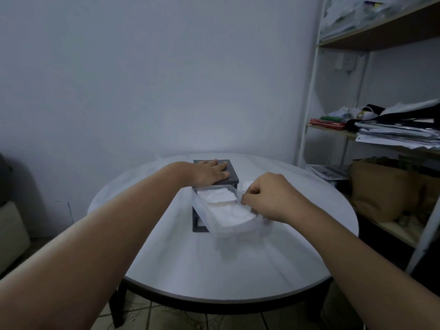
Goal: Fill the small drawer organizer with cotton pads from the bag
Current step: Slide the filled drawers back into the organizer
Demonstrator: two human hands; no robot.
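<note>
Two hands at work, itemised left to right, every position taken from the grey organizer [232, 171].

1. Left of it: bare top of the round table [147, 234].
2. On its top: my left hand [209, 173], laid flat with fingers straight, pressing the frame down to steady it.
3. In front of it: the clear drawer [228, 228], pulled well out and skewed toward the right. Cotton pads [217, 196] lie inside in two white stacks, close to the rim.
4. Front-right of it, at the drawer's right wall: my right hand [266, 198], fingers curled in. Whether they pinch the wall or a pad, I cannot tell.
5. Just right of it, behind my knuckles: a white scrap [247, 184], bag or loose pads, too blurred to say.
6. Far right of it, off the table: shelf unit [309, 91] with paper stacks [392, 134] and a brown bag [381, 191].

Step, as judged: filling looks nearly done. The next move calls for squaring the drawer to its slot and sliding it home against the left hand's hold. The skew could jam it, and raised pads could catch on the frame.
</note>
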